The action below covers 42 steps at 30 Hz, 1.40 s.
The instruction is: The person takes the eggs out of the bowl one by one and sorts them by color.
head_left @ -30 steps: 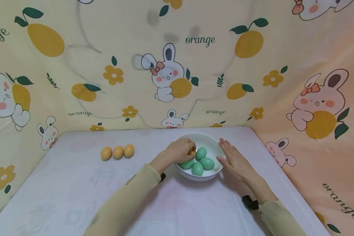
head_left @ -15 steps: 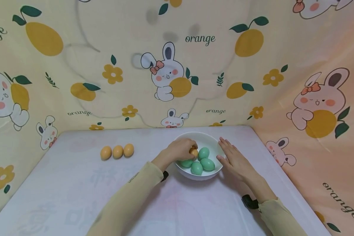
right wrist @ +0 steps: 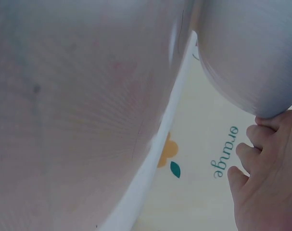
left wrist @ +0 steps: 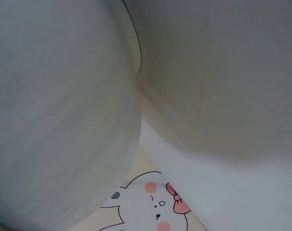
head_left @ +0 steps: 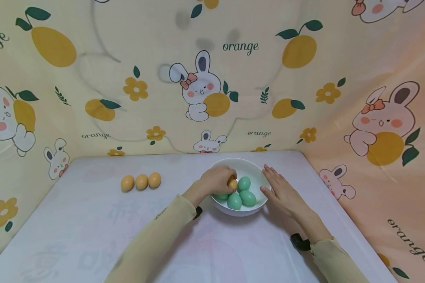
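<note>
In the head view a white bowl [head_left: 238,213] stands at the table's back, right of centre. Green eggs [head_left: 248,198] lie in it, one partly covered by my left hand [head_left: 217,179]. That hand reaches over the left rim, and its thumb and fingers pinch a yellow-orange egg [head_left: 232,183] inside the bowl. With fingers straight, my right hand [head_left: 281,192] rests against the bowl's right side. The right wrist view has this hand [right wrist: 271,168] touching the bowl [right wrist: 254,53]. Only the bowl's outer wall [left wrist: 64,120] fills the left wrist view's left part; no fingers show there.
Three yellow-orange eggs [head_left: 141,182] sit in a row on the white-covered table [head_left: 92,220], left of the bowl. A printed cloth [head_left: 148,70] with rabbits and oranges hangs behind the table and along its sides.
Within the bowl, my left hand has shifted slightly right with the yellow-orange egg, which shows more now than a second ago. The green eggs have rolled a little. My right hand stays put.
</note>
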### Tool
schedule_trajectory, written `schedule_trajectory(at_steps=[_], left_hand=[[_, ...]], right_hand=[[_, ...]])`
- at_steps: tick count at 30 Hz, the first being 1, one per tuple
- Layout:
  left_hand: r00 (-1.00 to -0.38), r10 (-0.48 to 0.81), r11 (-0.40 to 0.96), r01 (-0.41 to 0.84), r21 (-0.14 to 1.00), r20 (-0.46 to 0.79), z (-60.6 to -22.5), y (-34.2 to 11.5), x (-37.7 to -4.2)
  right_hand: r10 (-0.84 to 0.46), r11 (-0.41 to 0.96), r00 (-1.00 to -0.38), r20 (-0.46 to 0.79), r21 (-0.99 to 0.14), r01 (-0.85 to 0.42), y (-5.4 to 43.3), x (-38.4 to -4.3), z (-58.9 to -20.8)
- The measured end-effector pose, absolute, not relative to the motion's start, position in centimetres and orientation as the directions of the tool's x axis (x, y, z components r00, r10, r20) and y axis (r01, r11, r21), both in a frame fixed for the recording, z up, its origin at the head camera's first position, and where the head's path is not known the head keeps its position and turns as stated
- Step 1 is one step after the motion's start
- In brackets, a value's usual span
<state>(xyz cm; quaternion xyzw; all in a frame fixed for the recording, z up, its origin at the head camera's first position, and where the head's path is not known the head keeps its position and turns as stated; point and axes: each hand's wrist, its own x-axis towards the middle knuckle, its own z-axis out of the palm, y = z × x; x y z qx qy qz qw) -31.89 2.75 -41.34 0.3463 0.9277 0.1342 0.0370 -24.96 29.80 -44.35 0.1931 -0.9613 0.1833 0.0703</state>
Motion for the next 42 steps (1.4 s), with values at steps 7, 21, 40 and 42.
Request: schedule_trajectory(at_steps=[7,21,40,42], left_hand=[[-0.755,0.653,0.713,0.638,0.29,0.055,-41.2,2.7,-31.6],[-0.751,0.645,0.686,0.65,0.329,0.139,-41.4,2.5,-31.5],[-0.767,0.561,0.604,0.636,0.479,0.311,-41.6,1.6,-30.8],[-0.759,0.55,0.59,0.649,0.481,0.349,-41.7,1.3,-30.6]], right_hand=[[-0.344,0.857,-0.916,0.209,-0.33,-0.397,29.8,-25.0,-44.3],[-0.343,0.851,-0.915,0.215,-0.34,-0.399,29.9,-24.9,-44.4],[-0.339,0.856,-0.919,0.202,-0.338,-0.39,29.9,-25.0,-44.4],[-0.34,0.855,-0.918,0.204,-0.34,-0.392,29.9,-25.0,-44.5]])
